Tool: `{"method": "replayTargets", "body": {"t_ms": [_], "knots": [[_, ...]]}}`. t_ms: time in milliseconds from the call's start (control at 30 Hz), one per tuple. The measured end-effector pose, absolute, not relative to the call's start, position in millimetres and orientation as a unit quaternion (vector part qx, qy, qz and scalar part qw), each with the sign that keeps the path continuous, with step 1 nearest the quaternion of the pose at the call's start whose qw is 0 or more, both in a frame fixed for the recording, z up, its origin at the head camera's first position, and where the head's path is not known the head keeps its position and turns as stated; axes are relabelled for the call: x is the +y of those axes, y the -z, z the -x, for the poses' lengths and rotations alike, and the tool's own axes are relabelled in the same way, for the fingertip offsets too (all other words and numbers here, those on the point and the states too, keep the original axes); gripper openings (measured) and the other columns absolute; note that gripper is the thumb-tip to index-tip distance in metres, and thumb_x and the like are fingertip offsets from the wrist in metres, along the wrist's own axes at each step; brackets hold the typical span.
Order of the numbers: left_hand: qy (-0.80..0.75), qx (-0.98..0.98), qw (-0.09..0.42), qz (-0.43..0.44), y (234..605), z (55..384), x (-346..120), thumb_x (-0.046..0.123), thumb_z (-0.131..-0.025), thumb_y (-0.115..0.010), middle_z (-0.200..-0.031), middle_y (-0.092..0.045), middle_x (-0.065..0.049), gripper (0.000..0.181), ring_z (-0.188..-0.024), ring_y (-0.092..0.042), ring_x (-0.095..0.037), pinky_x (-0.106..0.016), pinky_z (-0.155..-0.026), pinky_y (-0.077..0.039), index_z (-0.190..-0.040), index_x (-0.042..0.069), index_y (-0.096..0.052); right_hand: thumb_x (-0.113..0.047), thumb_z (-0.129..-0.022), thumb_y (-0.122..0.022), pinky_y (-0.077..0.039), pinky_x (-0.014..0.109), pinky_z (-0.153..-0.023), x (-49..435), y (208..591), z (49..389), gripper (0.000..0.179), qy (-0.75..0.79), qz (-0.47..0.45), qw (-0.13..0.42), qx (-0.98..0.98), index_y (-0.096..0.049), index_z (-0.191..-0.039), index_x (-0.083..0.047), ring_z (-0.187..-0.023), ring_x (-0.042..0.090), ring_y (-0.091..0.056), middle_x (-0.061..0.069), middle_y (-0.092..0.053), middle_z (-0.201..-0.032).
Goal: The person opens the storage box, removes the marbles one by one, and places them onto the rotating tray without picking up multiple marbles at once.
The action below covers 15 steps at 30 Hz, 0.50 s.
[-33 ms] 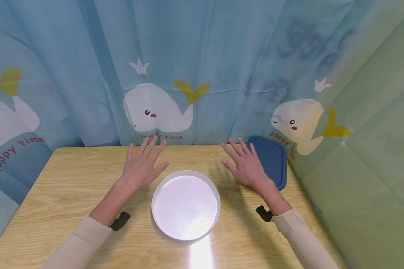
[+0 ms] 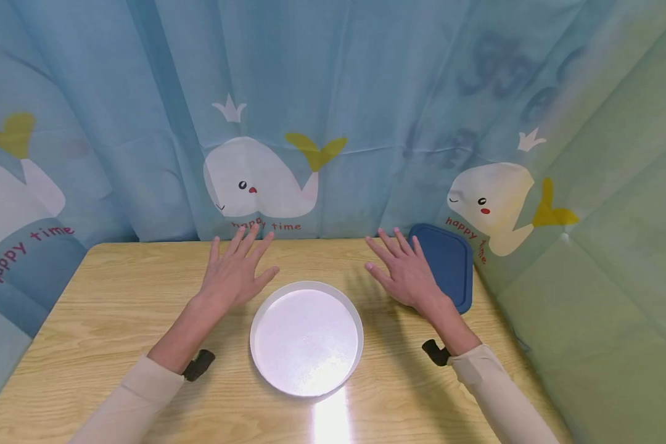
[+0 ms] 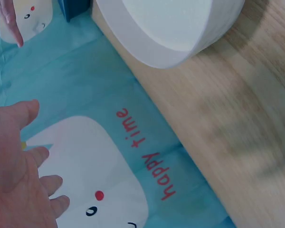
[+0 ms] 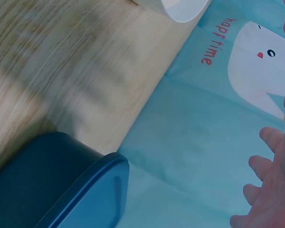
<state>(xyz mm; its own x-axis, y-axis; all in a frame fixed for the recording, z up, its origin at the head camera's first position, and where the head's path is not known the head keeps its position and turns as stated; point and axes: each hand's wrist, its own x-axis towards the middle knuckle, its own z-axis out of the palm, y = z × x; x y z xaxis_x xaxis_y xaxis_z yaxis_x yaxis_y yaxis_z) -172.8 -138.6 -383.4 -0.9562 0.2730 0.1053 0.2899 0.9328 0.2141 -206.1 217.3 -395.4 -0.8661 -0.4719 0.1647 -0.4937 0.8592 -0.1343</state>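
My left hand (image 2: 234,272) is held in the air over the back left of the table, its fingers spread and nothing in it. A round white container (image 2: 306,342) stands on the wood between my two forearms, its pale inside facing up. My right hand (image 2: 407,272) hovers to the right of it, also with spread fingers and holding nothing. Partly behind that hand is a dark blue box (image 2: 448,265) with rounded corners; the right wrist view shows its side (image 4: 42,166) and its rimmed face. Neither hand appears to touch either thing.
The wooden table (image 2: 144,290) ends against a blue curtain (image 2: 366,123) printed with white whales. A greenish curtain panel (image 2: 599,308) runs along the right edge. Bright light glares on the table below the white container. Black bands (image 2: 198,365) sit at both wrists.
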Motion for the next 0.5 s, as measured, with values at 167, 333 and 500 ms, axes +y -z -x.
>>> {"method": "replayTargets", "body": {"t_ms": [167,333,500], "knots": [[0.116,-0.982,0.037,0.145,382.9,171.8,-138.1,0.047,-0.101,-0.051,-0.163,-0.017,-0.018,0.070,-0.149,-0.013,-0.037,-0.069,-0.113,-0.005,-0.158,0.013,-0.029,-0.048,-0.104,-0.044,-0.004,0.063,-0.117,218.5,395.7,205.2,0.059,-0.087,-0.250,0.065,-0.962,-0.036,-0.156,-0.020,-0.150,0.036,-0.010,0.011,-0.025,-0.163],[0.148,-0.975,0.036,0.159,384.3,170.3,-133.7,0.043,-0.101,-0.053,-0.161,-0.022,-0.022,0.069,-0.147,-0.020,-0.040,-0.073,-0.110,-0.015,-0.157,0.008,-0.031,-0.048,-0.105,-0.043,-0.005,0.063,-0.117,223.1,395.8,202.1,0.060,-0.090,-0.246,0.057,-0.963,-0.035,-0.157,-0.019,-0.150,0.036,-0.009,0.011,-0.024,-0.163],[0.194,-0.963,0.046,0.180,387.7,170.0,-124.9,0.037,-0.100,-0.057,-0.159,-0.027,-0.023,0.068,-0.145,-0.026,-0.041,-0.071,-0.109,-0.023,-0.155,0.004,-0.033,-0.047,-0.105,-0.043,-0.008,0.063,-0.117,228.5,395.1,197.9,0.060,-0.099,-0.245,0.059,-0.963,-0.035,-0.156,-0.018,-0.151,0.034,-0.008,0.012,-0.026,-0.162]]}}
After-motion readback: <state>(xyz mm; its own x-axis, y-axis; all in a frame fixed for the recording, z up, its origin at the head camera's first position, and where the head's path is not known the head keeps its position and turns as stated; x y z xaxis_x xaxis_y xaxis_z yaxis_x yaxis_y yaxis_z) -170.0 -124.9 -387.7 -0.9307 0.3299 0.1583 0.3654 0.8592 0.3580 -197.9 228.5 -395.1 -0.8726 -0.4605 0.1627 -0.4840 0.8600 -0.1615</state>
